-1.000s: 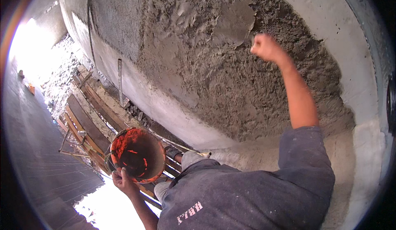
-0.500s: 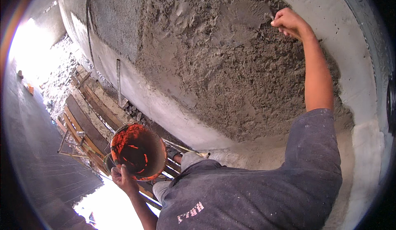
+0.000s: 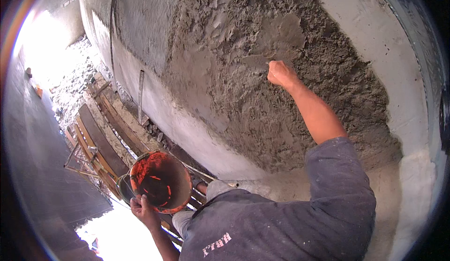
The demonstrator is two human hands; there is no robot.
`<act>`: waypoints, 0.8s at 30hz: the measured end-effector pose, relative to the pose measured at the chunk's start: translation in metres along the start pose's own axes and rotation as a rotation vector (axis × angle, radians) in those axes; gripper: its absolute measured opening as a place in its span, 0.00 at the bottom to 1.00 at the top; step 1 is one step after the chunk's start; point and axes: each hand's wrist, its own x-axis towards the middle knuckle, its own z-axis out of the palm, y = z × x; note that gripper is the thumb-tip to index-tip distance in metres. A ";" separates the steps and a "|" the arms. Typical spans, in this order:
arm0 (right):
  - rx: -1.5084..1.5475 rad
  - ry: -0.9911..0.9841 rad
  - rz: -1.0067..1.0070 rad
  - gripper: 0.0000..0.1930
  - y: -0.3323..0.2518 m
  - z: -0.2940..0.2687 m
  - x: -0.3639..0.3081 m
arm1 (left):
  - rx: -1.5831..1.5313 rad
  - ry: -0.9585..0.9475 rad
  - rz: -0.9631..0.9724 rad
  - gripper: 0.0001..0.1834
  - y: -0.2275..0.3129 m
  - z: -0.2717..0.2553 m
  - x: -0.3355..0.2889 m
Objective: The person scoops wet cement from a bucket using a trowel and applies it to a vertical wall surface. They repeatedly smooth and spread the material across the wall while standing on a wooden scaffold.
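My right hand [image 3: 282, 73] is closed in a fist around the handle of a trowel [image 3: 256, 61]. Its mortar-smeared blade lies against the wall and is hard to tell from the mortar there. Rough wet mortar [image 3: 281, 106] covers a wide patch of the wall, with a few smoother swipes above the trowel. Down at the left, my left hand [image 3: 144, 208] grips the rim of an orange bucket [image 3: 182, 188]. The bucket is tilted, its inside coated in grey and showing orange on one side. What lies at its bottom is too dark to tell.
Smoother grey plaster [image 3: 145, 17] borders the mortar on the left, and a pale finished strip [image 3: 365, 17] on the right. Wooden planks [image 3: 101, 134] lie below at the left, beside rubble [image 3: 75, 71]. A thin upright strip [image 3: 141, 94] leans near the wall's lower edge.
My right hand has moved left and down across the mortar with the trowel. The bucket, still in my left hand, sits slightly lower in view.
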 end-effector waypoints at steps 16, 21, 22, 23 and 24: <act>0.384 0.127 0.079 0.15 0.021 -0.146 0.029 | 0.022 0.010 0.040 0.20 -0.002 0.007 0.007; 0.655 0.298 0.039 0.14 0.061 -0.176 0.011 | 0.032 -0.035 0.069 0.20 0.001 0.022 0.008; 0.645 0.319 0.021 0.14 0.065 -0.182 0.008 | 0.023 -0.045 0.068 0.19 0.001 0.022 0.009; 0.682 0.402 -0.013 0.14 0.070 -0.182 -0.001 | 0.010 -0.053 0.068 0.19 0.003 0.024 0.011; 0.723 0.476 -0.061 0.13 0.066 -0.177 -0.011 | 0.043 -0.050 0.069 0.17 0.008 0.026 0.010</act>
